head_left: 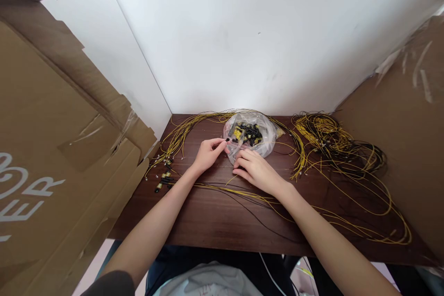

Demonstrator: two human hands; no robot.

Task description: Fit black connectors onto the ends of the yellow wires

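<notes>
My left hand (210, 153) pinches a small black part (227, 139) between thumb and forefinger, at the left edge of a clear plastic bag (267, 141). Inside the open bag lie several black connectors (252, 134) and some yellow pieces (237, 133). My right hand (252, 167) is at the bag's front edge with its fingers curled; a thin yellow wire (231, 178) shows just below its fingertips, and whether it is gripped is too small to tell. Black and yellow assembled connectors (164, 179) lie at the left, joined to yellow and black wires (239, 191) running rightward under my right forearm.
A tangled heap of yellow and black wires (324, 134) covers the brown table's (215, 226) right back. More wires (187, 132) arc around behind the bag. Cardboard (69, 125) stands at the left, another cardboard piece (402, 115) at the right, and a white wall (243, 46) behind.
</notes>
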